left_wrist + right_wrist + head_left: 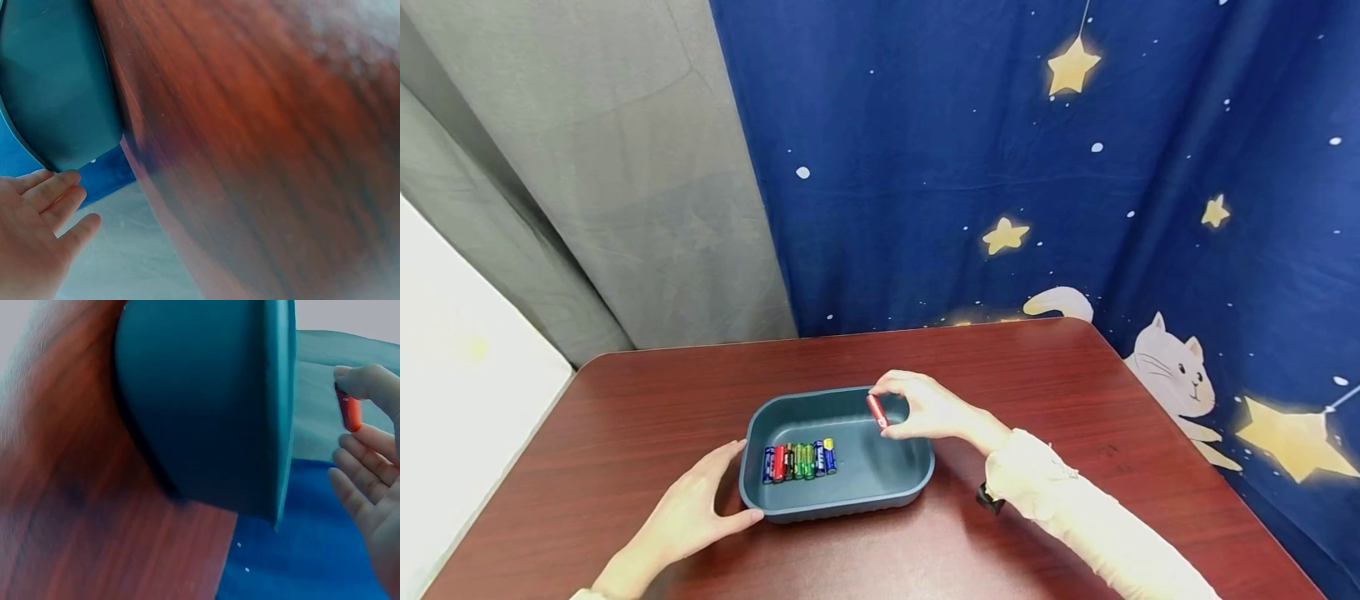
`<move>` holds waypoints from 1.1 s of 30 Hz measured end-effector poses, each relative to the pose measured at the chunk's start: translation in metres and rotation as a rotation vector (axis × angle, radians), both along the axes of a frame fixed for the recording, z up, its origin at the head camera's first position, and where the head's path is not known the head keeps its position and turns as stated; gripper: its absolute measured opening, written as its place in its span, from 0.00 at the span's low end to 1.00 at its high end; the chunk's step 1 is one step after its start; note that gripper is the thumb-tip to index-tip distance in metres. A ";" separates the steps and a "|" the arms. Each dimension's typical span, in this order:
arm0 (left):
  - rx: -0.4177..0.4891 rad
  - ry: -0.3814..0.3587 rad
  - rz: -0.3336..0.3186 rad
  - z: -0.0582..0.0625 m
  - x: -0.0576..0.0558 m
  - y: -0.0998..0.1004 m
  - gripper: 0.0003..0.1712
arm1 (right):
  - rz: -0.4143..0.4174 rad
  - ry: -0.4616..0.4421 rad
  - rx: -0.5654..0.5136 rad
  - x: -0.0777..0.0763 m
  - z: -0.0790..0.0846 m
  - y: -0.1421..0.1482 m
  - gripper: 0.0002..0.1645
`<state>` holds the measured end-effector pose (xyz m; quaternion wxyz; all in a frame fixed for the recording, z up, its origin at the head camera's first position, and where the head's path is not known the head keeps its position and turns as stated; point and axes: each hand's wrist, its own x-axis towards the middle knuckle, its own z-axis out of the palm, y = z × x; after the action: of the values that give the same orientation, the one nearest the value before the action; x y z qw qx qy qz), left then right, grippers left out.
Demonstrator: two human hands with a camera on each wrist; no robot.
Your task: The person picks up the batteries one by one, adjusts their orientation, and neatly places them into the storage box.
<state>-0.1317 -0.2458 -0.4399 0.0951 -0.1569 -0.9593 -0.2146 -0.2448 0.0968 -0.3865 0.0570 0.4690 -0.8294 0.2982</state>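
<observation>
A dark teal tray with raised walls (850, 505) stands on the table. In its left half several batteries (799, 461) lie side by side in a row, blue, red, black and green. My right hand (928, 408) pinches a red battery (877, 412) by its two ends, between thumb and finger, over the tray's right part. In the right wrist view the same red battery (349, 409) is held above the rim level. My left hand (688, 504) rests at the tray's left end, fingers spread and fairly straight, fingertips and thumb right at the rim.
The reddish-brown wooden table (662, 400) extends around the tray. Behind it hang a grey curtain (625, 167) and a blue curtain (910, 208) with stars and a cat. A white surface (460, 375) borders the table's left side. A black band (989, 498) shows at the right wrist.
</observation>
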 end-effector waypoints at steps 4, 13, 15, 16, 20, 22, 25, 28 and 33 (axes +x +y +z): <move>-0.001 -0.002 0.000 0.000 -0.001 0.000 0.53 | 0.021 -0.023 -0.072 -0.001 -0.008 -0.009 0.29; 0.001 -0.004 0.003 0.000 -0.001 -0.001 0.54 | 0.023 -0.141 -0.085 0.004 -0.019 -0.029 0.30; -0.001 -0.003 0.001 0.000 -0.001 -0.001 0.54 | 0.028 -0.162 -0.090 0.006 -0.021 -0.033 0.30; -0.001 -0.003 0.001 0.000 -0.001 -0.002 0.53 | 0.031 -0.171 -0.092 0.007 -0.022 -0.035 0.30; 0.001 -0.006 0.002 0.001 -0.001 -0.002 0.54 | 0.031 -0.194 -0.082 0.009 -0.027 -0.042 0.30; 0.002 -0.008 0.004 0.001 -0.001 -0.002 0.54 | 0.026 -0.199 -0.059 0.009 -0.030 -0.044 0.29; 0.000 -0.009 0.005 0.001 -0.001 -0.003 0.54 | 0.016 -0.226 -0.029 0.009 -0.035 -0.048 0.28; 0.000 -0.007 0.005 0.000 -0.001 -0.003 0.54 | -0.009 -0.266 -0.014 0.009 -0.039 -0.051 0.27; 0.001 -0.002 0.001 -0.001 -0.001 -0.003 0.54 | -0.089 -0.344 0.016 0.011 -0.044 -0.055 0.27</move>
<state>-0.1328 -0.2491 -0.4409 0.0945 -0.1559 -0.9594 -0.2152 -0.2338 0.0418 -0.4305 -0.0765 0.3742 -0.8493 0.3646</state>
